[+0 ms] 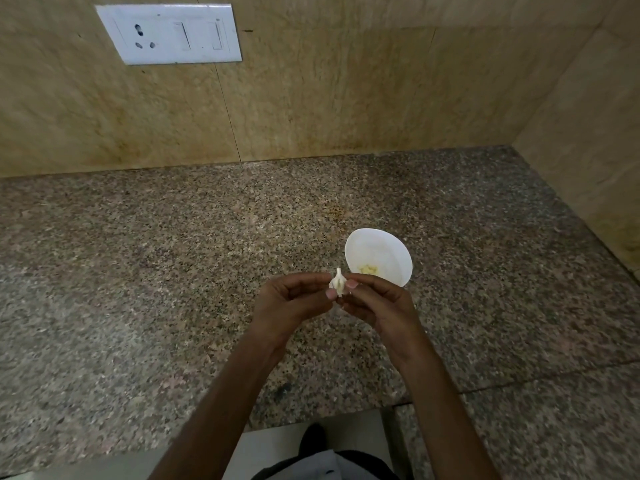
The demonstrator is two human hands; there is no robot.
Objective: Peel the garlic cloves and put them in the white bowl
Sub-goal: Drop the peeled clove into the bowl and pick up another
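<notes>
Garlic cloves [369,269] in white bowl [381,243]

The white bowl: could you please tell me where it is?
In the head view, the white bowl stands on the counter right of centre, just beyond the right hand.

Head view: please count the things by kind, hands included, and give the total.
Hands: 2 (left hand, right hand, both pinching the garlic)
Garlic: 1
Bowl: 1, pale bits inside too blurred to count
Switch plate: 1
Total: 5
</notes>
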